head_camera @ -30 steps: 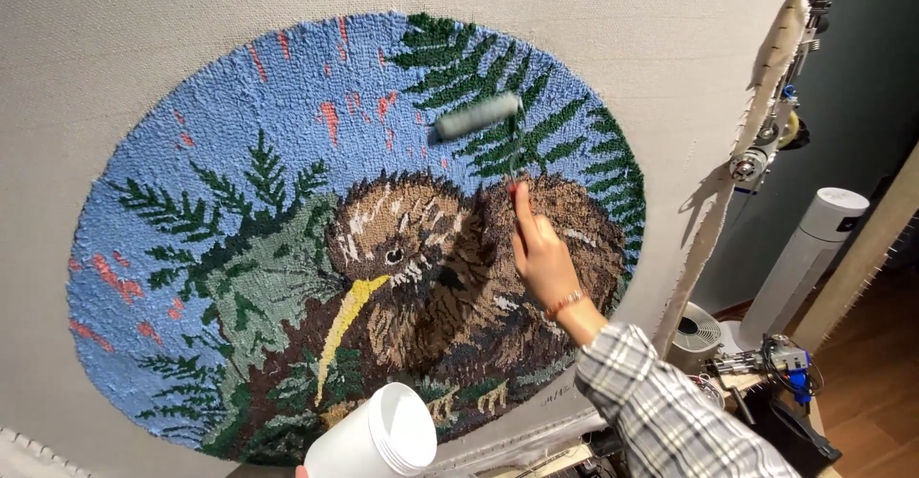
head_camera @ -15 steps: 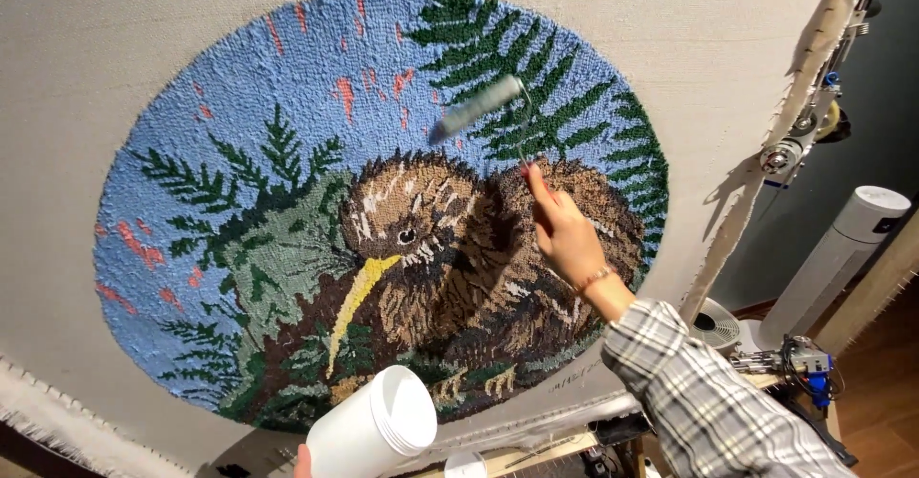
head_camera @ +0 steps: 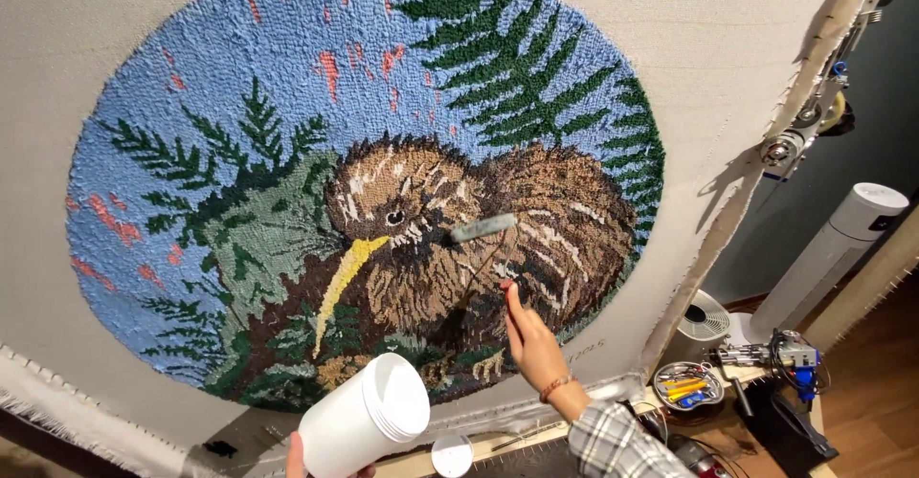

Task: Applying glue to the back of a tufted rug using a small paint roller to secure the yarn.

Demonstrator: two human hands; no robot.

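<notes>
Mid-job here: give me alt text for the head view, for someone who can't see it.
The right hand holds a thin-handled roller against the brown bird on a large round tufted rug, stretched on pale backing cloth. The left hand, barely in view at the bottom edge, holds a white plastic jar. A cluttered workbench and a white tower fan stand at lower right.

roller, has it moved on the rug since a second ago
Yes. The roller went down from the green fern fronds to the brown bird, beside its head.

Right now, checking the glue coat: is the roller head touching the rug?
Touching: the head view shows the small roller, held by the right hand, lying against the tufted rug with no gap.
</notes>
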